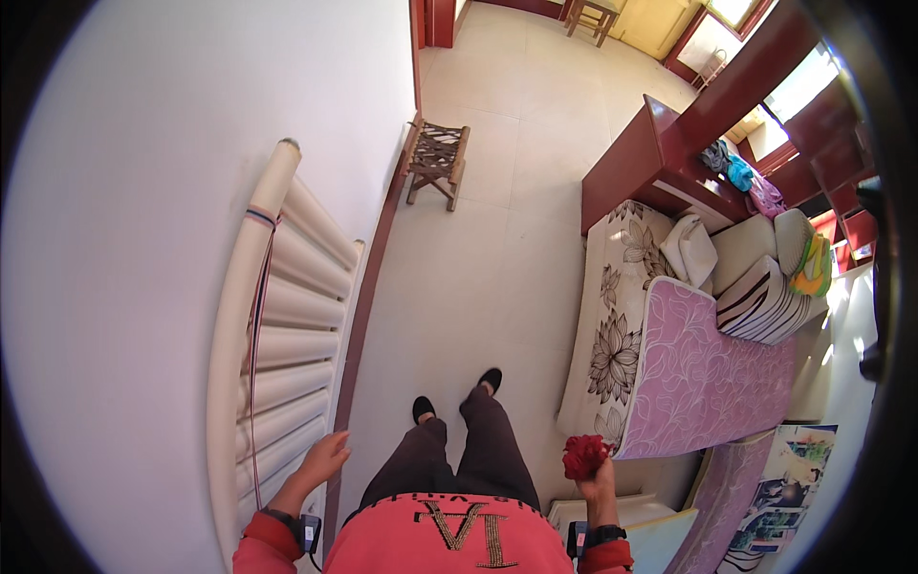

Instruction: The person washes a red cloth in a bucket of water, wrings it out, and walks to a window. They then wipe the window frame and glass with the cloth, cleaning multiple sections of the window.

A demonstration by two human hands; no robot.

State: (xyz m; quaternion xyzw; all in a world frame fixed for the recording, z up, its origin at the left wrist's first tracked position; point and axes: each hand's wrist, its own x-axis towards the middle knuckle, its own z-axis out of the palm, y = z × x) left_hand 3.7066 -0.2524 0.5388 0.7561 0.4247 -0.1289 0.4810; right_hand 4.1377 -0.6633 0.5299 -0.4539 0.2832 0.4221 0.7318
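A bunched dark red thing [585, 457], like a cloth or an artificial flower, is in my right hand [597, 484] at the lower right. Which of these it is I cannot tell. That hand is beside the near corner of a pink patterned mat [706, 384] spread over a sofa or bed. My left hand [325, 459] hangs at the lower left with nothing in it, its fingers slightly bent and the thumb apart. Close by on that side is a white wall radiator [287, 366] with a striped cord [259, 316] tied round its top pipe.
A low folding stool [437, 154] with a woven seat stands against the left wall. On the right are a flower-patterned cover [615, 351], a striped cushion [760, 305] and a dark red cabinet [627, 161]. Flat boards [649, 534] lean near my right wrist. Pale floor tiles [495, 265] run ahead.
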